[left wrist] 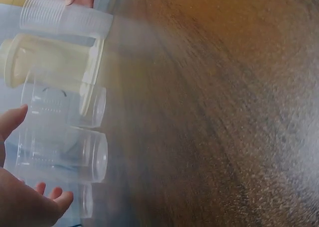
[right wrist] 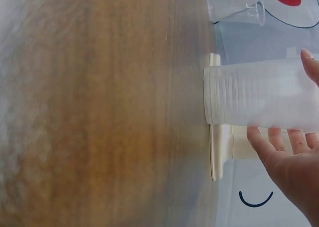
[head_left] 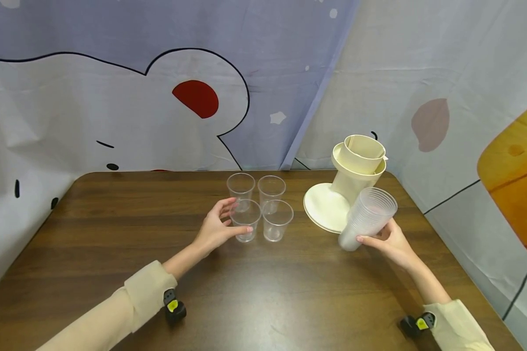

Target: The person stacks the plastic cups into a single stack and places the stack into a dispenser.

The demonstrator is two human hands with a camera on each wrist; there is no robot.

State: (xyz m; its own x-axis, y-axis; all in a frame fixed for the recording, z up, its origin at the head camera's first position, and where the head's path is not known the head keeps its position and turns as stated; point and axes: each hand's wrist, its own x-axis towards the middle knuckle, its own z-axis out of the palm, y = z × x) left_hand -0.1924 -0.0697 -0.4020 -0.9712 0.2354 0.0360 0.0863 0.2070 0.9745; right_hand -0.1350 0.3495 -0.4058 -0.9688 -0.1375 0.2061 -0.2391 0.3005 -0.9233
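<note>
Four clear plastic cups stand upright in two rows on the table. My left hand [head_left: 213, 227] is spread around the front-left cup [head_left: 246, 222], thumb before it and fingers by its rim. In the left wrist view, the thumb and fingers are apart, with the cup [left wrist: 62, 155] between them. Beside it is the front-right cup [head_left: 275, 222]; behind are the back-left cup [head_left: 240, 184] and back-right cup [head_left: 271, 187]. My right hand [head_left: 393, 245] grips a tall stack of nested plastic cups [head_left: 363, 219], tilted with its mouth up and right.
Behind the cup stack stands a cream plastic stand [head_left: 353, 178] with a flat round base and a wide collar on top. The brown wooden table [head_left: 114, 224] meets a printed cloth [head_left: 290, 73] hanging at the back and sides.
</note>
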